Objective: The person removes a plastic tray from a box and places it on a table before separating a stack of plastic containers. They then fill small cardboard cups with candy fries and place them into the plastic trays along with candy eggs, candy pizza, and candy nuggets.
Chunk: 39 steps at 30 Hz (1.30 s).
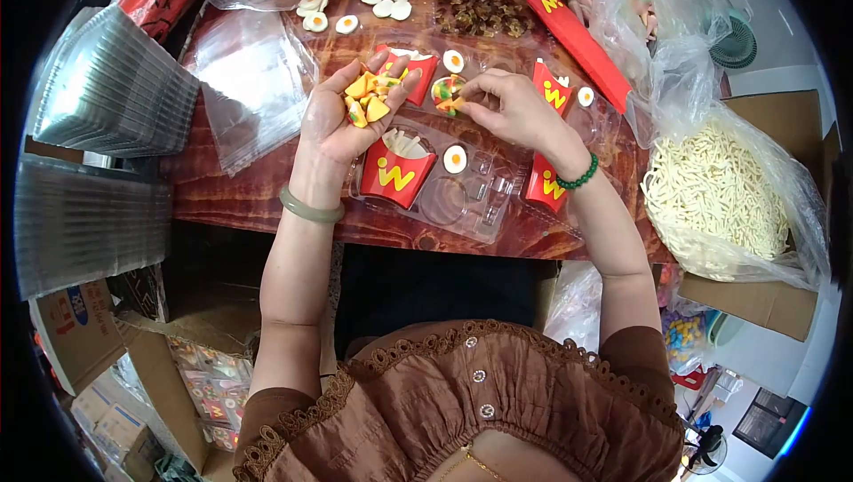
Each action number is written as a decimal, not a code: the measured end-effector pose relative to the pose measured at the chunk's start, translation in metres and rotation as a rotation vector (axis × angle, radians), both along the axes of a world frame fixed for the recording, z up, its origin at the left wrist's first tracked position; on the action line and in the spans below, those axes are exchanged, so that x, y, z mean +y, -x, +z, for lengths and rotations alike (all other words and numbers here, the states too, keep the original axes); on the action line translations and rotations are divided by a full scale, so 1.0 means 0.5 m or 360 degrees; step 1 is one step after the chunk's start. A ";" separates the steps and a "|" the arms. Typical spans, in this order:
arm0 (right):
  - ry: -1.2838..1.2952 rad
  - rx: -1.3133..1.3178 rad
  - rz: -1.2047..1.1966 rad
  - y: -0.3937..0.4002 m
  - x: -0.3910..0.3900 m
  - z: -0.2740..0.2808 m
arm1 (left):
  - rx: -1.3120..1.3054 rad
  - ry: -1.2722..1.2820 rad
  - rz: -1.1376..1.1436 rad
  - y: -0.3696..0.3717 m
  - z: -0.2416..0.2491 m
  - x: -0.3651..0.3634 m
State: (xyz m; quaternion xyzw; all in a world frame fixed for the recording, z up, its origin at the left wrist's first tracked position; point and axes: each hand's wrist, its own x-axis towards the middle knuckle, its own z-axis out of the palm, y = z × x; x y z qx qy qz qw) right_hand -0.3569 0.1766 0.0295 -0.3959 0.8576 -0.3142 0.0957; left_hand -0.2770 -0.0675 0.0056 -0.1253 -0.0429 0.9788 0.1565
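several yellow and orange wedge-shaped gummy candies (366, 95) lie in the cupped, open left hand (348, 109); right hand (511, 107) pinches one over the clear plastic tray (462, 207) on the reddish bench (240, 193).

The left hand (351, 113) lay palm up, cupping a heap of small wedge-shaped candies (369, 98). The right hand (514, 109) pinched candies over a round well in the clear plastic tray (462, 207). A red fries box (395, 171) sat nearer, beside an egg candy (455, 159).
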 end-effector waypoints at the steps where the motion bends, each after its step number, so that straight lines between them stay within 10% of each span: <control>1: -0.0072 0.0085 0.0024 -0.001 0.003 -0.006 | 0.0008 -0.0005 0.0001 0.001 -0.003 0.001; 11: -0.0005 -0.0260 -0.0191 0.018 -0.012 -0.019 | 0.0028 0.0093 0.0126 -0.002 -0.028 0.022; 25: -0.0012 0.0570 0.0154 0.005 0.000 -0.007 | -0.0122 0.0310 0.0277 -0.018 -0.015 0.054; 39: -0.0124 -0.0110 -0.0321 -0.012 -0.010 0.011 | -0.0071 0.0217 0.0242 -0.017 -0.011 0.050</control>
